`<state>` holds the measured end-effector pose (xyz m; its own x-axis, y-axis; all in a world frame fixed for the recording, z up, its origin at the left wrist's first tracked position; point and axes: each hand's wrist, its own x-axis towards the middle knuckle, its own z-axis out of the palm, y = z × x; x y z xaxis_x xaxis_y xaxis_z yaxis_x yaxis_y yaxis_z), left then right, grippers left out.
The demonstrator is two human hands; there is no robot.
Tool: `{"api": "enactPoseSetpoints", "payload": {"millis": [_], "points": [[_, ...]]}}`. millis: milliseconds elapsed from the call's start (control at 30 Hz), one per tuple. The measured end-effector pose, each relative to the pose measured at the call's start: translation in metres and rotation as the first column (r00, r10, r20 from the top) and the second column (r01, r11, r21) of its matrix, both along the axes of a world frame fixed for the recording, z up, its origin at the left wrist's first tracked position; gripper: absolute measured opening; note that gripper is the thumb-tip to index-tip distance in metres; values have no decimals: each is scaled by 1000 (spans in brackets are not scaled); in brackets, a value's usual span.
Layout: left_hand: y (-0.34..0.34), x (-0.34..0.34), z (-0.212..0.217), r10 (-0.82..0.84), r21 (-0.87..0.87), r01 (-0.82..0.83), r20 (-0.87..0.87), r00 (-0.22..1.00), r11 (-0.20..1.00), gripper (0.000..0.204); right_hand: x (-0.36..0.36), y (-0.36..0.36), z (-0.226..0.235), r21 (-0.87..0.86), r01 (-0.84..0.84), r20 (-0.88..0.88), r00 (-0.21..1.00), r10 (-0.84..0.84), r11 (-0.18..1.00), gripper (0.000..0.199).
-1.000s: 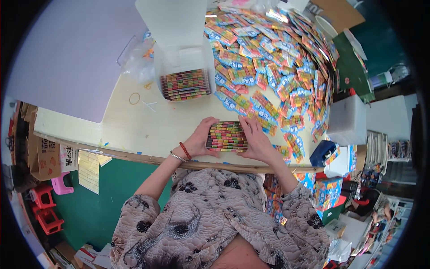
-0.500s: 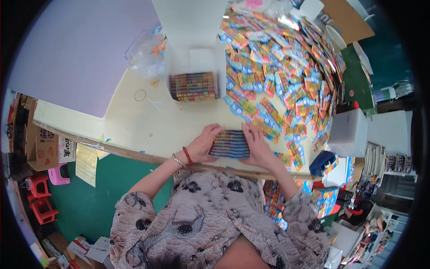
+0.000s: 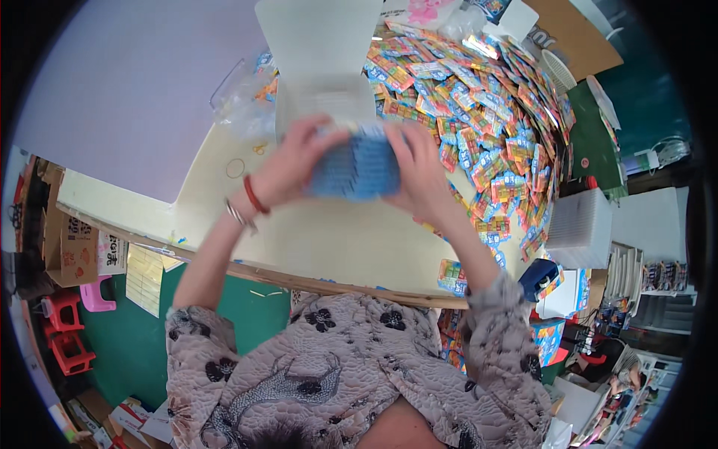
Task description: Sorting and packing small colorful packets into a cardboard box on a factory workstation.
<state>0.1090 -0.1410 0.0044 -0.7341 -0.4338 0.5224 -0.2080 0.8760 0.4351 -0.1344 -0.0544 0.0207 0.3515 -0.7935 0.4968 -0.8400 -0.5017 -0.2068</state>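
Observation:
A stack of flat, colourful cards or packets (image 3: 357, 166), its blue ends toward me, is held up between my two hands at the opening of a white box (image 3: 288, 93). My left hand (image 3: 286, 166), with a red bead bracelet and a silver bangle, grips the stack's left side. Against its right side presses my right hand (image 3: 420, 168). Motion blurs the stack and fingers. The box's lid (image 3: 318, 37) stands up at the back. My hands and the stack hide the box's front and most of its contents.
A large heap of loose colourful packets (image 3: 486, 142) covers the table's right side. A dark blue tool (image 3: 540, 280) and a translucent bin (image 3: 580, 226) are at the right edge. Clear plastic bags (image 3: 247, 105) and rubber bands (image 3: 235, 168) lie left of the box.
Both hands have lifted the stack from the table's front edge and carried it forward to the white box. The stack has tilted, showing more of its blue ends.

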Motion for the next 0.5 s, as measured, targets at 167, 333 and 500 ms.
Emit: {"api": "enactPoseSetpoints", "payload": {"millis": [167, 333, 500], "points": [[-91, 9, 6, 61, -41, -60, 11, 998, 997, 98, 8, -116, -13, 0, -45, 14, 999, 45, 999, 106], [-112, 2, -23, 135, 29, -138, 82, 987, 990, 100, 8, -140, -40, 84, -2, -80, 997, 9, 996, 109], [-123, -7, -31, 202, -3, -205, 179, 963, 979, 108, 12, -142, -38, 143, 149, -218, 969, -116, 978, 113]]}}
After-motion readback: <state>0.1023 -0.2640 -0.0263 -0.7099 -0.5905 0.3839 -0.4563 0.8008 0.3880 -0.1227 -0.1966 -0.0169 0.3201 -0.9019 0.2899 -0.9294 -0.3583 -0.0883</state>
